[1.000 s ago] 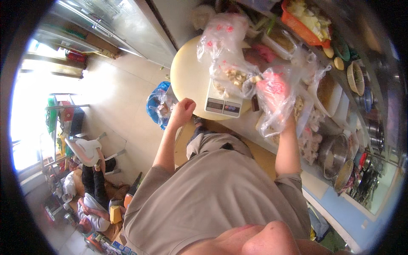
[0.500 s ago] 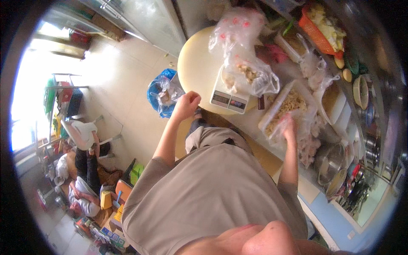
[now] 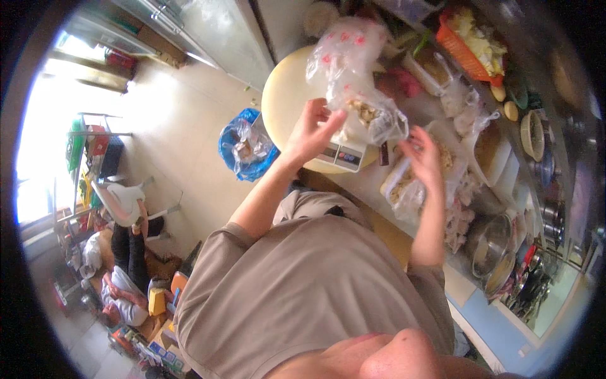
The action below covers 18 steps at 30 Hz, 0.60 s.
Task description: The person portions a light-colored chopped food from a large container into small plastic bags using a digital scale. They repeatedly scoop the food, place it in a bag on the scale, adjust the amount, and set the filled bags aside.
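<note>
A kitchen scale [image 3: 344, 156] stands on a round cream board [image 3: 281, 95]. On it lies a clear plastic bag [image 3: 385, 129] with pale brown food pieces [image 3: 364, 112] showing at its mouth. My left hand [image 3: 310, 131] is at the bag's left side, thumb and fingers apart, partly covering the scale. At the right, my right hand [image 3: 423, 156] has its fingers spread close to the bag's edge; whether it touches is unclear. Below that hand sits a white tub [image 3: 389, 188] of shredded pale food, with clear plastic over part of it.
Clear bags with red print [image 3: 350, 41] lie behind the scale. An orange basket [image 3: 464, 50] of leafy vegetables stands far right. Metal bowls [image 3: 491, 243] are at the right. A bin with a blue liner [image 3: 228, 148] stands on the floor. A person [image 3: 126, 297] sits at left.
My right hand has come up out of the tub toward the bag on the scale. My left hand has moved right and forward to the bag, its fingers opening.
</note>
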{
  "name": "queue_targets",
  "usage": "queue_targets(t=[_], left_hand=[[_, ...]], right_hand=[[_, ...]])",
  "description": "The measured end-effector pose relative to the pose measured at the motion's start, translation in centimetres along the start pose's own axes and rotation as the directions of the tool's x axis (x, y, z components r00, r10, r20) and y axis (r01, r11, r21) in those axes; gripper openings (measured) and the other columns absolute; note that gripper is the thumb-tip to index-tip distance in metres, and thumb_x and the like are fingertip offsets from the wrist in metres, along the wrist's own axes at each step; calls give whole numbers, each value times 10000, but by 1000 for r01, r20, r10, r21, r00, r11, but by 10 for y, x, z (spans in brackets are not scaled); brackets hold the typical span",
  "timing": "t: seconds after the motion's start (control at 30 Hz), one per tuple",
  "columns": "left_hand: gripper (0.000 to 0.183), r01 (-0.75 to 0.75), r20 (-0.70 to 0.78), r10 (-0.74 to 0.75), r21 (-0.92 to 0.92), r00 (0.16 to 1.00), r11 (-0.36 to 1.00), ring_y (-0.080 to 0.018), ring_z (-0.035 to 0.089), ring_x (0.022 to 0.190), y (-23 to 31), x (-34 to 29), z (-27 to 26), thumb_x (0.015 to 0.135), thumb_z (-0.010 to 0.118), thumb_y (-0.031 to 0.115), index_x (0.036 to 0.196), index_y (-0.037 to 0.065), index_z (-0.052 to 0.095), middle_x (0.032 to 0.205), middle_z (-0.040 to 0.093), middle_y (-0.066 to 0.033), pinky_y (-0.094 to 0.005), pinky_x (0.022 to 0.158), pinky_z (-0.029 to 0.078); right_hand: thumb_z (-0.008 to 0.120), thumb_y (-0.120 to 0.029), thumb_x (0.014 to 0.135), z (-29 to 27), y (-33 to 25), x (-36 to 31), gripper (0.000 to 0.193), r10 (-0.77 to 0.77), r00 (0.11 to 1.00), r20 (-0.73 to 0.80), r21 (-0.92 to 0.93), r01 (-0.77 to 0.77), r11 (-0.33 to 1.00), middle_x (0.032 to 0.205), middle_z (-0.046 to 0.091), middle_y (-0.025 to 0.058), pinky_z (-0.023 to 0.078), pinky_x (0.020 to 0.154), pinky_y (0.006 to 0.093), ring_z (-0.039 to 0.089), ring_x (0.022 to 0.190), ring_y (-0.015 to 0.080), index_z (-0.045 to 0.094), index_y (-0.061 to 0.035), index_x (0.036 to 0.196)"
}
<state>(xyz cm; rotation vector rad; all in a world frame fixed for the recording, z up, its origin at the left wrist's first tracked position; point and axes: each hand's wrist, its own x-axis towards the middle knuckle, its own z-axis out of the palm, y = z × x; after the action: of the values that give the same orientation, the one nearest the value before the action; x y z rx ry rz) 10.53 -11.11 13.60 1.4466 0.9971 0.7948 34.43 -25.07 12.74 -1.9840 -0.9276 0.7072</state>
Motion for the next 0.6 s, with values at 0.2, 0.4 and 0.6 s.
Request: queue_targets(t=[0.2, 0.4, 0.6], left_hand=[[289, 192, 164, -139, -373, 977, 908, -145, 566, 890, 43, 34, 0, 927, 548, 270, 948, -9, 621, 860, 620, -54, -288, 816, 446], [330, 314, 649, -68, -273, 758, 909, -226, 651, 866, 105, 36, -1, 895, 473, 87, 1186, -42, 558, 1077, 630, -126, -335, 785, 548], [165, -32, 481, -41, 143, 876, 989, -138, 606, 732, 127, 39, 45, 861, 540, 59, 967, -32, 629, 821, 649, -68, -272, 639, 486]], right_hand=[[570, -265, 931, 13, -52, 14, 278, -167, 980, 111, 527, 84, 845, 1053, 655, 75, 421, 917, 288, 578, 1002, 148, 634, -28, 1064], [471, -146, 971, 1, -108, -4, 329, -404, 900, 163, 347, 331, 878, 1130, 644, 82, 492, 754, 264, 617, 901, 137, 548, -85, 1285], [593, 34, 810, 44, -99, 18, 562, -517, 852, -88, 98, 524, 846, 1158, 589, 177, 517, 779, 347, 632, 924, 266, 427, -68, 1336]])
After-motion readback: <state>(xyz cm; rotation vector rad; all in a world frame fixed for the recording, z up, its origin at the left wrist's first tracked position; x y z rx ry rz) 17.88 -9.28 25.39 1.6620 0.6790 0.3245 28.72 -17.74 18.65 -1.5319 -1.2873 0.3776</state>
